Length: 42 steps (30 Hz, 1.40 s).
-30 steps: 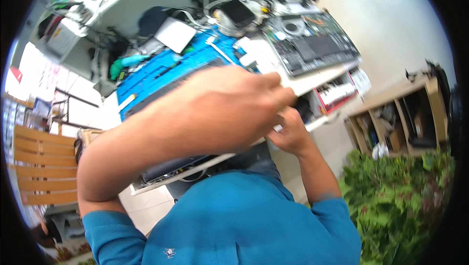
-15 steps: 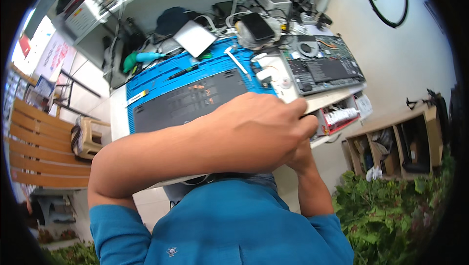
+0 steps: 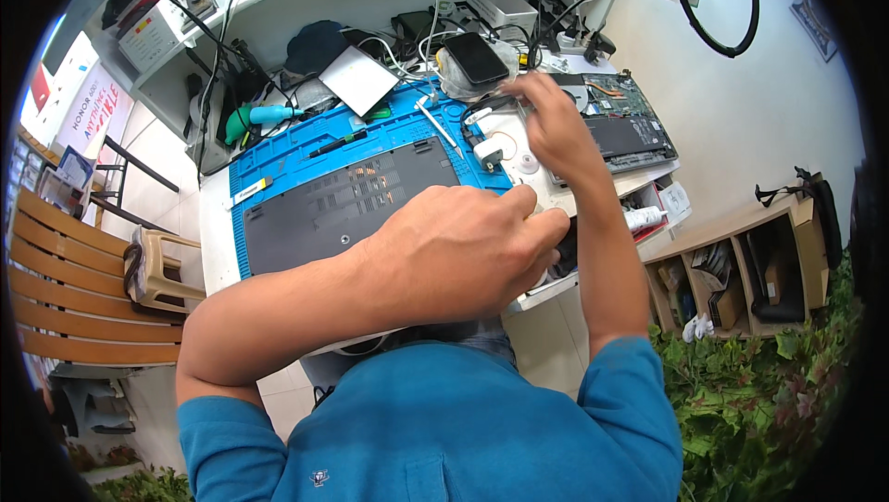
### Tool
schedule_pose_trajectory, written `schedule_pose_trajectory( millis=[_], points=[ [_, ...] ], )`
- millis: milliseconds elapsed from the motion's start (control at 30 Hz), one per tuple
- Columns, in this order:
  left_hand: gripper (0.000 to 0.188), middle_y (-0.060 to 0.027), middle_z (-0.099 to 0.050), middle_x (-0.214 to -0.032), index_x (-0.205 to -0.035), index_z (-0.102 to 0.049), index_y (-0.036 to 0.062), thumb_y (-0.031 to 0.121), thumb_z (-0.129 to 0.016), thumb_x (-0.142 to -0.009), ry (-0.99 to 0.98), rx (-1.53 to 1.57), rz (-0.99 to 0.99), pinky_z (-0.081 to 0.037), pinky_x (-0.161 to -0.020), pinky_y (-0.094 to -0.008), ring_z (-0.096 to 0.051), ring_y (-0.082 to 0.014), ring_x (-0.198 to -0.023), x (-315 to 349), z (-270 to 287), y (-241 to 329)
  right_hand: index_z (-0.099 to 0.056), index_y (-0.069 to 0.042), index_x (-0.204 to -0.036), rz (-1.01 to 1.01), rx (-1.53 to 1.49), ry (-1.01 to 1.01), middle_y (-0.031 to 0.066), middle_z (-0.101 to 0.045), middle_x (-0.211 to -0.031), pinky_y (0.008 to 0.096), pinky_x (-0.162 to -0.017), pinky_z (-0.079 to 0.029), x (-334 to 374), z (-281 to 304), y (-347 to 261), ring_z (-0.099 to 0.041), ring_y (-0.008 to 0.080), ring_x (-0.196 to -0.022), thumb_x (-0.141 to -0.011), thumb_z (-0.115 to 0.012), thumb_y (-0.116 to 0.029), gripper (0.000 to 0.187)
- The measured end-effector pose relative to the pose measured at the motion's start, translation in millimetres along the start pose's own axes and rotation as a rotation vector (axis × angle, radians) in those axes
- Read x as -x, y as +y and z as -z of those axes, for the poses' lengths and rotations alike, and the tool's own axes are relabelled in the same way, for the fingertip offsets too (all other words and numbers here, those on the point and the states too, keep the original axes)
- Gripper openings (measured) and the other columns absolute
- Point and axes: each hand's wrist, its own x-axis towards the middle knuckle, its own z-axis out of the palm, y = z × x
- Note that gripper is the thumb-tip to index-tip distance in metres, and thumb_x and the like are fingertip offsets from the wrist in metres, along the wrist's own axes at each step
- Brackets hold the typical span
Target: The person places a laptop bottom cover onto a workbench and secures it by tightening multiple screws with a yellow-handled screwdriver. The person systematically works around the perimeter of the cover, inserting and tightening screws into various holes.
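Observation:
My left hand point(image 3: 477, 241) is closed, knuckles up, in front of the near right side of the workbench. Whatever its fingers hold is hidden beneath it. My right hand point(image 3: 554, 127) reaches over the bench with curved fingers, thumb apart, and nothing visible in its grasp. Its fingertips are near a black cable point(image 3: 489, 106) and a dark phone point(image 3: 476, 58). A dark grey laptop point(image 3: 333, 206) lies underside up on a blue repair mat point(image 3: 278, 164), partly covered by my left forearm. Right of my right hand, an opened laptop point(image 3: 630, 138) shows its battery and circuit board.
A black-and-green pen-like tool point(image 3: 338, 143), a white stick-like tool point(image 3: 438, 126) and a white plug adapter point(image 3: 488, 152) lie around the mat. Cables and boxes crowd the bench's back. A wooden cabinet point(image 3: 741, 270) stands right; a slatted bench point(image 3: 83, 289) and stool point(image 3: 162, 268) stand left.
My right hand has moved away from my left hand, up and forward over the bench beside the opened laptop. My left hand stays closed, shifted slightly left and down in view.

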Motion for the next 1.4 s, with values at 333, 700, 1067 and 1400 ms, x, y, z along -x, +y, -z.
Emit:
schedule_pose_trajectory(
  millis=[333, 700, 1067, 1400],
  points=[
    [0.017, -0.0103, -0.064, -0.083, -0.099, -0.067, 0.0087, 0.023, -0.076, -0.100, -0.013, -0.106, 0.069, -0.055, -0.053, -0.0457, -0.072, -0.0323, -0.066, 10, 5, -1, -0.074, -0.007, -0.137, 0.120, 0.602, -0.034, 0.0196, -0.064, -0.143, 0.0505, -0.117, -0.049, -63, -54, 47, -0.057, 0.0399, -0.137, -0.093, -0.061, 0.002, 0.046],
    [0.024, -0.0159, -0.068, -0.106, -0.114, -0.068, 0.0049, 0.015, -0.077, -0.094, -0.125, 0.070, -0.145, -0.063, -0.072, -0.0478, -0.076, -0.0376, -0.083, 1, 17, -20, -0.075, -0.001, -0.125, -0.254, -0.460, -0.451, 0.0237, -0.074, -0.126, 0.0488, -0.105, -0.056, 136, 0, -86, -0.070, 0.0459, -0.122, -0.085, -0.071, 0.001, 0.040],
    [0.027, -0.0200, -0.072, -0.102, -0.112, -0.068, -0.0038, 0.010, -0.075, -0.091, -0.319, -0.093, 0.024, -0.064, -0.079, -0.0503, -0.080, -0.0397, -0.092, -34, 22, 5, -0.080, -0.001, -0.109, -0.362, -0.436, 0.048, 0.0220, -0.078, -0.112, 0.0466, -0.092, -0.059, 172, -29, -103, -0.074, 0.0448, -0.110, -0.086, -0.076, 0.000, 0.023],
    [0.021, -0.0186, -0.070, -0.108, -0.107, -0.066, -0.0014, 0.007, -0.075, -0.090, -0.492, -0.147, -0.092, -0.062, -0.079, -0.0449, -0.077, -0.0383, -0.091, -46, 26, -2, -0.082, -0.002, -0.112, -0.175, -0.550, -0.099, 0.0125, -0.083, -0.102, 0.0363, -0.084, -0.061, 149, -15, -83, -0.081, 0.0263, -0.095, -0.087, -0.082, 0.003, 0.026]
  ],
)
